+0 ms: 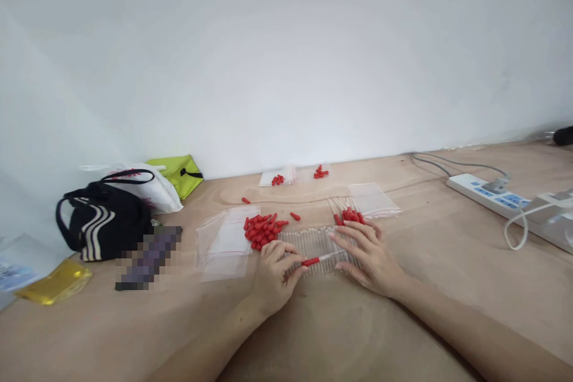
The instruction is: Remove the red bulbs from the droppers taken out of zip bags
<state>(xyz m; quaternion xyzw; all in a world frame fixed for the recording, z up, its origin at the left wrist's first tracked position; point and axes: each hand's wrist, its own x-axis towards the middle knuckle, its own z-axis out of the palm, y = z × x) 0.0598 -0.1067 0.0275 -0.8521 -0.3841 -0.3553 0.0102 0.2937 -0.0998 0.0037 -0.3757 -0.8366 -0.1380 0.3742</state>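
Note:
My left hand [278, 271] is closed in a pinch on a red rubber bulb [310, 262], which sits on the end of a clear glass tube [329, 256]. That tube runs toward my right hand [369, 256], whose fingers are stretched and apart, with thumb and fingers on either side of it. Underneath both hands lies a row of clear glass tubes [308, 242]. Beside my left hand is a heap of red rubber bulbs [262, 230]. Behind my right fingers, several tubes with red bulbs [351, 215] lie together, partly hidden.
Clear zip bags [228, 239] lie left, another bag stack [373, 200] right. Farther back are bagged red-bulb pieces [277, 179]. A power strip [487, 197] with cables stands right. A black bag [110, 221], green bag [179, 173] and yellow packet [56, 280] occupy the left.

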